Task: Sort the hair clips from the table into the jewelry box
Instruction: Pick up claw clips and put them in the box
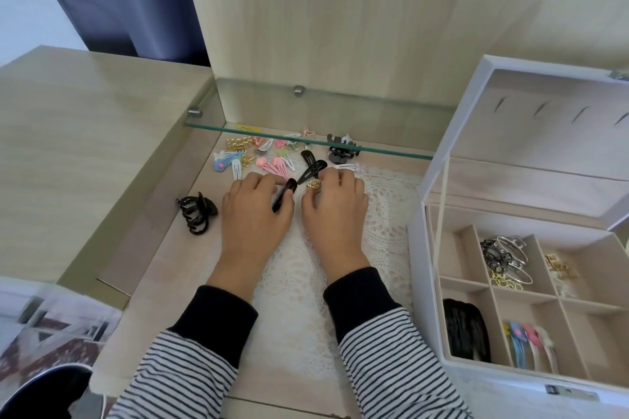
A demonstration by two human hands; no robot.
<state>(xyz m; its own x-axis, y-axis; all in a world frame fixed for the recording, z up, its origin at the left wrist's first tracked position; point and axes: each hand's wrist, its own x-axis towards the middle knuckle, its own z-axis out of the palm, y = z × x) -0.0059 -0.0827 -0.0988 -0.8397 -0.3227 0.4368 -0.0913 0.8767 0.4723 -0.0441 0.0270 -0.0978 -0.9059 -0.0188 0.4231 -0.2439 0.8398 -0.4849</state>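
My left hand [257, 211] holds a black snap clip [285, 194] between thumb and fingers. My right hand [335, 211] grips a small gold claw clip [313, 186]. Just beyond my fingers lie two more black snap clips [311, 167] and a scatter of pastel snap clips [269, 161] and small gold clips [238, 143]. A large black claw clip [197, 213] rests to the left, and another dark claw clip [342, 148] lies under the glass shelf. The white jewelry box [422, 248] stands open at the right, with clips in several compartments.
A glass shelf [306, 139] spans the recess just above the far clips. A white lace doily [384, 214] lies under my hands. The box's raised lid [476, 95] leans back at the right. Wooden desk surface [85, 146] extends left.
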